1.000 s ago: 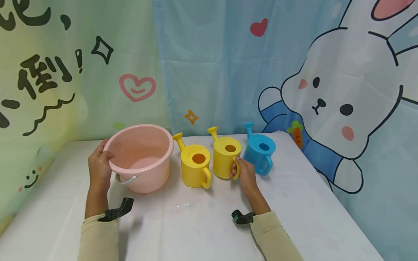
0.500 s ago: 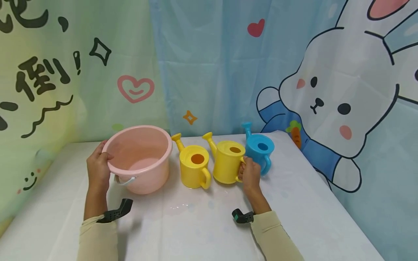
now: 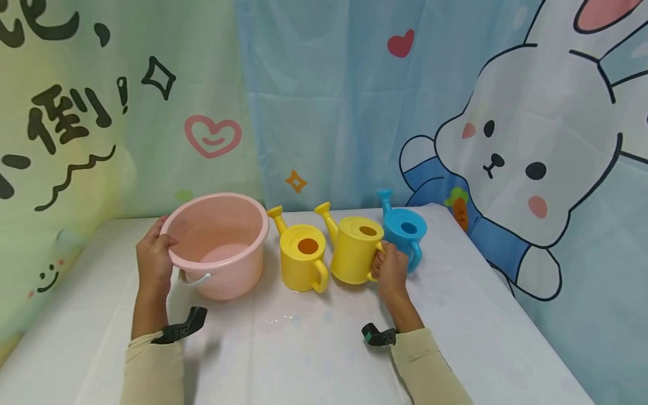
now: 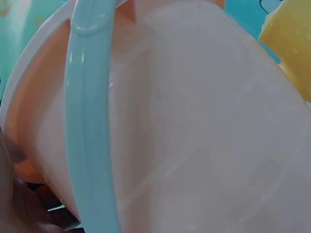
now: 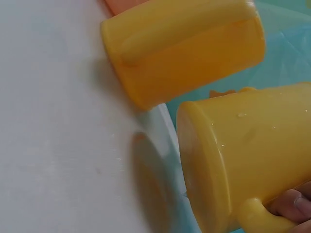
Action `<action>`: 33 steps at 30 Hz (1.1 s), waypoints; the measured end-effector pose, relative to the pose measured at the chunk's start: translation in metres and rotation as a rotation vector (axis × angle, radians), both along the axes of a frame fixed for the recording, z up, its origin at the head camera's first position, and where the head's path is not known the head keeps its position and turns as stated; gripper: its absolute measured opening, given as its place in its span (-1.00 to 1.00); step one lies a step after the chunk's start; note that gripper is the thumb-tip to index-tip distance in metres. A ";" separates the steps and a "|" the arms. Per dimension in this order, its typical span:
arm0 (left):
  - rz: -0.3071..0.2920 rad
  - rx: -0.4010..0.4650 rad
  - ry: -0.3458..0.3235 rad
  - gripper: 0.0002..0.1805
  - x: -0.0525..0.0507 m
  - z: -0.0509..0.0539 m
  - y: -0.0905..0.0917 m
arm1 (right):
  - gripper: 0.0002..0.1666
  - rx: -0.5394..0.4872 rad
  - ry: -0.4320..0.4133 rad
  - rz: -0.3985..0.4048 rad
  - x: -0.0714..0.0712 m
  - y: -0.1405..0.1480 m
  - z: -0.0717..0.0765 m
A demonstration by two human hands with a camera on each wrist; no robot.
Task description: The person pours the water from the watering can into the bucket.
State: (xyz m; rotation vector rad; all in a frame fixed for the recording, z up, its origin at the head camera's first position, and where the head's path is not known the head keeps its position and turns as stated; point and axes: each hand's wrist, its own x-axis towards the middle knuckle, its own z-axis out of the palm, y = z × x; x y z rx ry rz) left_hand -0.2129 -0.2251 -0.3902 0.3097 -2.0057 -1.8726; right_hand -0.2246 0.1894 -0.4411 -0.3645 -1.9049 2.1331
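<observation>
One printed backdrop (image 3: pixel 314 112) rises behind one white table (image 3: pixel 283 365). Its back edge runs just behind the row of things, its right edge slants past the blue can, and white cloth spreads between the two forearms toward the viewer.

One pink bucket (image 3: pixel 235 281) stands upright at the left of the row. Three cans follow: two yellow, one blue. The held can (image 3: pixel 356 256) is the middle one, tilted with its spout to the left; the right wrist view shows its base raised off the cloth. The other yellow can (image 3: pixel 298 264) stands between it and the bucket, a narrow gap on either side. The blue can (image 3: pixel 400 222) stands at the right, partly covered; whether it touches the held can cannot be told.

A second ago the held can was upright and a little further left; the bucket and the other two cans are where they were.

Two hands: the left hand (image 3: pixel 153 256) is clamped on the bucket's rim, the right hand (image 3: pixel 392 270) clasps the held can's handle.

One pale blue bail (image 4: pixel 92 116) hangs on the bucket. Small droplets (image 3: pixel 278 320) glint on the cloth.
</observation>
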 end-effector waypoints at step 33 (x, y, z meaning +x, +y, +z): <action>0.008 -0.019 -0.014 -0.39 0.000 0.001 -0.001 | -0.39 -0.119 0.260 0.152 0.022 0.006 0.053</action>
